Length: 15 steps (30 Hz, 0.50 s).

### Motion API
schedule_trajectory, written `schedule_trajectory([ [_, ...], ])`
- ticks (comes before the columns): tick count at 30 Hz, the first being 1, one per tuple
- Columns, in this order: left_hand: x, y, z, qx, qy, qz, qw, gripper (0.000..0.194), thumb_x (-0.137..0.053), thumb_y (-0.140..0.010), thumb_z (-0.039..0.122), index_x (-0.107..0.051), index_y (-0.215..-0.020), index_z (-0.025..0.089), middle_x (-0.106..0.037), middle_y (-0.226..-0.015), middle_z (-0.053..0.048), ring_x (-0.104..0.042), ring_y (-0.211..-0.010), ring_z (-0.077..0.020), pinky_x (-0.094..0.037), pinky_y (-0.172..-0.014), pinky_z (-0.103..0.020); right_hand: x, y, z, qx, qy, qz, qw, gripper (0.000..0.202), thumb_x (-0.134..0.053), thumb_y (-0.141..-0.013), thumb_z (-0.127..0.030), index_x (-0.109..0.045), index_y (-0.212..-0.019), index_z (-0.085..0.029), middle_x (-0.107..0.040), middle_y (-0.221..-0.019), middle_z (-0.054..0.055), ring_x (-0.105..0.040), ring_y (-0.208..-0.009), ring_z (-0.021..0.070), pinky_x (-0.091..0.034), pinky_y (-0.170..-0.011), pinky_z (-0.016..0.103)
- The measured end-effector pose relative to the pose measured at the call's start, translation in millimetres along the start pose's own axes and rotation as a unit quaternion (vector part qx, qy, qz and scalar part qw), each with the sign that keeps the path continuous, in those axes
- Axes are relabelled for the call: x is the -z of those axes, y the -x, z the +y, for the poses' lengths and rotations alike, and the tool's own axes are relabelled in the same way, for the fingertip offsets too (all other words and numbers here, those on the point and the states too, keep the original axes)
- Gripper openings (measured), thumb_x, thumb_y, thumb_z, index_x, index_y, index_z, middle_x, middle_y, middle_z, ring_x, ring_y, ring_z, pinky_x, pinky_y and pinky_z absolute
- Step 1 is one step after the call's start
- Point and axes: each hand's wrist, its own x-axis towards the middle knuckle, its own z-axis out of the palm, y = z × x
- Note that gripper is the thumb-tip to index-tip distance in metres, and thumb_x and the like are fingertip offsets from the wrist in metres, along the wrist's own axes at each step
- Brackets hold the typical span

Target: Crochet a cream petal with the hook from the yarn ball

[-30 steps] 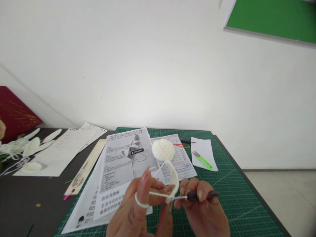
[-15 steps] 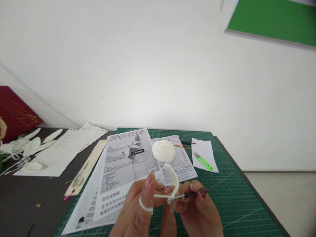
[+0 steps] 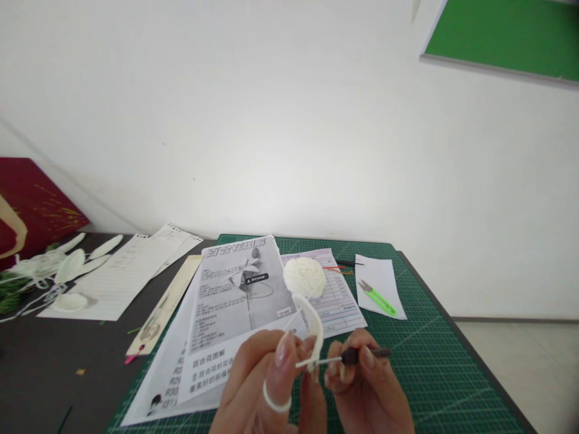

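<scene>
My left hand [image 3: 271, 383], low in the middle, pinches the base of a curved white crocheted strip [image 3: 314, 322]; white yarn loops round one of its fingers. My right hand [image 3: 368, 386] grips the dark handle of a crochet hook [image 3: 355, 355]. The hook's pale shaft points left and passes through the work at the left fingertips. From the white yarn ball [image 3: 304, 277], which rests on papers behind the hands, a strand runs down to my left hand. Where the hook tip meets the stitches is too small to make out.
Printed sheets [image 3: 235, 301] lie left of the hands on a green cutting mat [image 3: 434, 361]. Green snips [image 3: 380, 301] rest on white paper [image 3: 384, 274] at right. White crocheted petals [image 3: 106, 246] and loose yarn lie at far left, near a red board [image 3: 40, 205].
The right hand and hook have drawn slightly right, away from the left fingers, showing more shaft. The left thumb has lowered. The whole view has shifted a little.
</scene>
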Motion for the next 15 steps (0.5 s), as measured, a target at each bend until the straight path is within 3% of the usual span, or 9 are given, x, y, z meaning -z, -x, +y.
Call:
schedule_trajectory([
  [4, 2.3, 1.5, -4.7, -0.017, -0.017, -0.015, 1.0, 0.076, -0.065, -0.072, -0.005, -0.047, -0.135, 0.033, -0.074, -0.092, -0.001, -0.069, -0.068, -0.0181, -0.064, -0.058, -0.029, -6.4, 1.3, -3.6, 0.015, 0.012, 0.03, 0.999, 0.012, -0.077, -0.073, -0.03, -0.071, -0.074, -0.021, -0.069, -0.056, -0.001, -0.063, -0.054, 0.0097, -0.052, -0.056, 0.019],
  [12, 3.8, 11.0, -6.6, 0.011, -0.043, -0.032, 0.998, 0.069, -0.067, -0.071, -0.001, -0.056, -0.127, 0.038, -0.076, -0.094, -0.003, -0.071, -0.069, -0.025, -0.066, -0.055, -0.037, 8.1, 1.3, -1.5, 0.037, 0.039, -0.028, 0.998, 0.008, -0.068, -0.082, -0.031, -0.069, -0.08, -0.024, -0.071, -0.06, -0.001, -0.066, -0.055, 0.0105, -0.053, -0.054, 0.018],
  [15, 1.4, 12.2, -7.3, -0.003, -0.039, -0.018, 0.999, 0.073, -0.067, -0.071, -0.002, -0.051, -0.131, 0.037, -0.076, -0.093, -0.002, -0.07, -0.067, -0.024, -0.066, -0.055, -0.036, 8.5, 3.1, -2.2, 0.055, 0.052, -0.047, 0.996, 0.007, -0.066, -0.084, -0.03, -0.069, -0.081, -0.025, -0.072, -0.061, -0.001, -0.066, -0.054, 0.0107, -0.053, -0.053, 0.018],
])
